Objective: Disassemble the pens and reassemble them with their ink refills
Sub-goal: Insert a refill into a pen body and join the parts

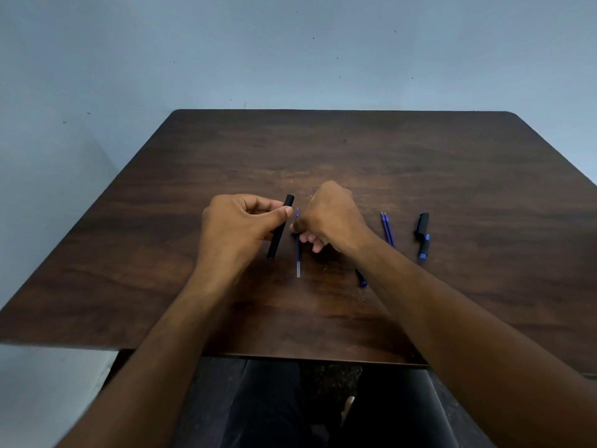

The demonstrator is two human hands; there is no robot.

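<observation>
Above the dark wooden table (355,150), the left hand (237,226) pinches a black pen barrel (280,226), tilted. Beside it, the right hand (329,215) grips a blue ink refill (298,253). Farther right lie 2 blue refills (387,228) and a capped pen (422,236).

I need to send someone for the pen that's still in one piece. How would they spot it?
On the dark wooden table, look furthest right, past the two loose blue refills. The pen lies alone there: thick, black-capped, with a blue grip, unlike the thin refills.
</observation>
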